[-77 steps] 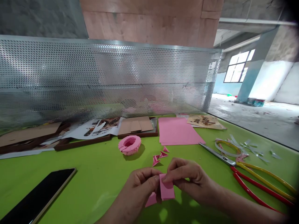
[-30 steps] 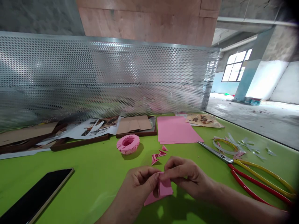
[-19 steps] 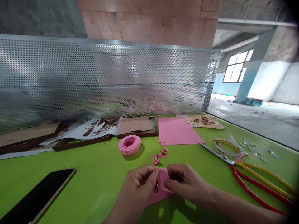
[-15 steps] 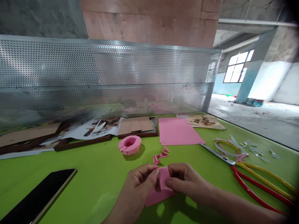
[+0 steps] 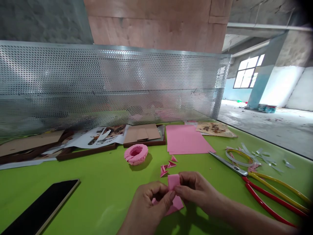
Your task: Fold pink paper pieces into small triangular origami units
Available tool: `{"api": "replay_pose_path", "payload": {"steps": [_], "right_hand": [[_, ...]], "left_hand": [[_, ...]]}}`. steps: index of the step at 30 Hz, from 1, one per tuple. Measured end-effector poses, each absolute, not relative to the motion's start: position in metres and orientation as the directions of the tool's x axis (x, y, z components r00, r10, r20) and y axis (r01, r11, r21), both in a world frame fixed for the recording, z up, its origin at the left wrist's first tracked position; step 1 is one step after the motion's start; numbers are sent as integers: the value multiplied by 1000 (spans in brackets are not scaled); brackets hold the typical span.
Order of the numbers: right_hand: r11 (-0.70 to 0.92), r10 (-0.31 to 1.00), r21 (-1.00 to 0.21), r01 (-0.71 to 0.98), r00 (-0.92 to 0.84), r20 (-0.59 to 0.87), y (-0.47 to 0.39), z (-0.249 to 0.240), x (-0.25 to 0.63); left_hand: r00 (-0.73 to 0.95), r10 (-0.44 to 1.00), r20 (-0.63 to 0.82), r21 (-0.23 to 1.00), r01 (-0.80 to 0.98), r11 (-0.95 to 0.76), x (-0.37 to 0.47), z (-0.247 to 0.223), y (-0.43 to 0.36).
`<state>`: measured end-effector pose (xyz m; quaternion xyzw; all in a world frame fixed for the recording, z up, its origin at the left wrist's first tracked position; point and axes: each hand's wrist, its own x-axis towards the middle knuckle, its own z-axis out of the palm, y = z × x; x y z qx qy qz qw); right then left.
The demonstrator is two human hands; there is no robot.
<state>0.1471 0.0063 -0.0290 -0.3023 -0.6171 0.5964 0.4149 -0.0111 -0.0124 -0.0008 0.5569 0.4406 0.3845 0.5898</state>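
Observation:
Between both hands is a small folded piece of pink paper (image 5: 173,180). My left hand (image 5: 153,202) pinches its lower left side, thumb in front. My right hand (image 5: 195,189) grips its right edge between thumb and bent fingers. Below the hands, more pink paper (image 5: 176,206) shows on the green table, partly covered by my left hand; I cannot tell whether it joins the held piece. Just beyond the fingers lie several small folded pink paper triangles (image 5: 167,167). Farther back sits a ring of interlocked pink folded paper (image 5: 136,154).
Pink sheets (image 5: 186,139) lie at the back. Scissors (image 5: 241,171) with red and yellow handles rest at right, near a tape roll (image 5: 239,156) and clear scraps (image 5: 269,158). A phone (image 5: 44,205) lies at left. Brown frames (image 5: 88,150) line a perforated metal panel (image 5: 117,85).
My left hand has shifted right and slightly down, its thumb now lower on the paper. The held paper's upper part now appears as a narrow folded strip. My right hand has barely moved.

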Motion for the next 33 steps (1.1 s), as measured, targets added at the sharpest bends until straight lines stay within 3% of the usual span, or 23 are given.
{"api": "replay_pose_path", "payload": {"steps": [8, 19, 26, 33], "right_hand": [[75, 848, -988, -132, -513, 133, 6, -29, 149], [102, 831, -991, -85, -541, 132, 8, -34, 152], [324, 889, -937, 132, -382, 254, 4, -25, 155], [523, 807, -830, 195, -427, 408, 5, -19, 153]], "left_hand": [[279, 955, -105, 992, 101, 80, -10, 6, -15], [295, 955, 16, 940, 320, -114, -13, 1, -14], [317, 930, 183, 793, 512, -331, -15, -9, -15], [466, 826, 318, 578, 595, -558, -17, -10, -15]]}}
